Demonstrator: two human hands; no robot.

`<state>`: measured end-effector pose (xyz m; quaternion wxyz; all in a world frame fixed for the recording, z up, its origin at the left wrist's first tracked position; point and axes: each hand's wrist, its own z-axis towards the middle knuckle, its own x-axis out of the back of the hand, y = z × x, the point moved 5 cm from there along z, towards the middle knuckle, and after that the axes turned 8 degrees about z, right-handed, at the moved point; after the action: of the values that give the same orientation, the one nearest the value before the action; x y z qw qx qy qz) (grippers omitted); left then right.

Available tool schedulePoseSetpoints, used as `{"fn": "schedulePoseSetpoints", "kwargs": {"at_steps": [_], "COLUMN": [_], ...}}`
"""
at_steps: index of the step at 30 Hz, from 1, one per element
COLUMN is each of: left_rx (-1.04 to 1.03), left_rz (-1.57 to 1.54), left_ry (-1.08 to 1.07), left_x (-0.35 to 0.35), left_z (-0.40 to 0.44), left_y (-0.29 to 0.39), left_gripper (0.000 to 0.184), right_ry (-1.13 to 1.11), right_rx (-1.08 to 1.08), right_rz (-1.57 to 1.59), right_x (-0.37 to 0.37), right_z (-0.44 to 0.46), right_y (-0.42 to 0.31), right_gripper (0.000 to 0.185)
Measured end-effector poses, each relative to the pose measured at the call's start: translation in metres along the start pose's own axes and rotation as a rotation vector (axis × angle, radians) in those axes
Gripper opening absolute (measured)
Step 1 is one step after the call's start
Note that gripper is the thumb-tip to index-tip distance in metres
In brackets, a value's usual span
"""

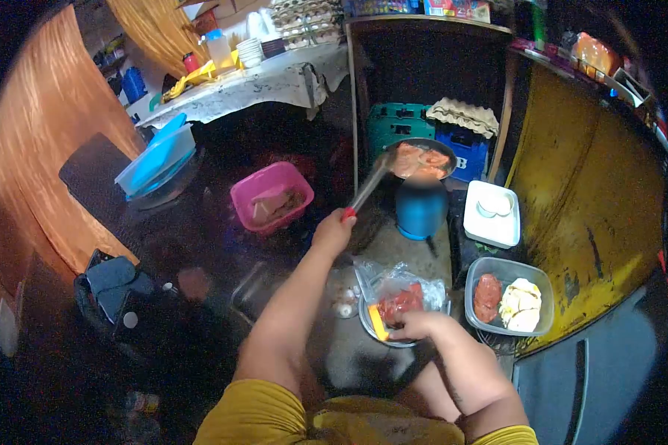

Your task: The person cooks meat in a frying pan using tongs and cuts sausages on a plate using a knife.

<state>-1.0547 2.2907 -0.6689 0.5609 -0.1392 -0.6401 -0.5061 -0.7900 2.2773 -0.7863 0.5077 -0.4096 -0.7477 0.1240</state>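
My left hand (332, 233) is closed around the red handle of a long metal utensil (371, 187), perhaps tongs. Its far end reaches the left rim of a frying pan (453, 165), where pinkish-orange meat slices (421, 160) lie. Under the pan is a blue gas canister (421, 211). My right hand (421, 326) dips into a round metal bowl (401, 343), fingers bent against red meat (402, 300) in clear plastic (376, 274). A yellow strip, maybe a handle (378, 323), lies beside the fingertips. What those fingers grip is hidden.
On the right stand a tub (545, 278) with red meat and a pale crumpled food, and a white container (506, 236) with a cup. A pink basin (308, 194) sits left of my arm. Garlic bulbs (345, 304) lie by the bowl. Crates (398, 122) stand behind the pan.
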Motion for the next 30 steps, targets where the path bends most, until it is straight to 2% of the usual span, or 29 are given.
{"fn": "schedulePoseSetpoints", "kwargs": {"at_steps": [2, 4, 6, 8, 12, 14, 16, 17, 19, 23, 26, 28, 29, 30], "left_rx": [-0.022, 0.02, 0.116, 0.194, 0.269, 0.295, 0.452, 0.451, 0.355, 0.343, 0.385, 0.313, 0.314, 0.223], "left_rz": [-0.163, -0.277, -0.217, -0.157, 0.044, 0.046, 0.149, 0.142, 0.177, 0.157, -0.171, -0.065, -0.068, -0.099], "left_ry": [0.199, 0.252, 0.317, 0.379, 0.294, 0.301, 0.275, 0.267, 0.318, 0.294, 0.294, 0.39, 0.371, 0.399], "left_x": [0.003, 0.001, 0.021, 0.023, 0.033, 0.038, 0.052, 0.05, 0.048, 0.038, 0.022, 0.027, 0.025, 0.025], "left_z": [-0.012, -0.011, -0.018, -0.011, 0.001, 0.0, -0.01, -0.008, -0.002, 0.027, 0.049, 0.049, 0.05, 0.051], "left_y": [-0.038, -0.089, -0.124, -0.178, -0.246, -0.252, -0.248, -0.25, -0.252, -0.26, -0.273, -0.264, -0.264, -0.262], "left_gripper": [0.039, 0.039, 0.039, 0.038, 0.04, 0.041, 0.04, 0.04, 0.04, 0.043, 0.044, 0.054, 0.054, 0.06], "right_ry": [-0.037, -0.052, -0.027, -0.097, -0.113, -0.096, -0.081, -0.097, -0.12, -0.211, -0.201, -0.143, -0.187, -0.193], "right_rx": [0.004, -0.022, -0.025, -0.071, -0.088, -0.093, -0.106, -0.101, -0.105, -0.175, -0.205, -0.147, -0.104, -0.117], "right_rz": [0.003, -0.026, -0.06, -0.051, -0.1, -0.113, -0.126, -0.106, -0.088, -0.137, -0.128, -0.086, -0.108, -0.096], "right_x": [0.001, 0.001, -0.002, -0.008, -0.023, -0.025, -0.031, -0.04, -0.047, -0.044, -0.052, -0.051, -0.062, -0.058], "right_z": [-0.003, -0.007, -0.008, -0.005, 0.002, 0.0, 0.003, 0.01, 0.021, 0.02, 0.024, 0.027, 0.039, 0.034], "right_y": [-0.005, -0.009, -0.012, -0.009, -0.008, -0.016, -0.015, -0.005, 0.007, -0.006, 0.008, 0.011, 0.031, 0.025], "right_gripper": [0.057, 0.059, 0.059, 0.062, 0.057, 0.055, 0.053, 0.053, 0.053, 0.052, 0.05, 0.048, 0.046, 0.046]}}
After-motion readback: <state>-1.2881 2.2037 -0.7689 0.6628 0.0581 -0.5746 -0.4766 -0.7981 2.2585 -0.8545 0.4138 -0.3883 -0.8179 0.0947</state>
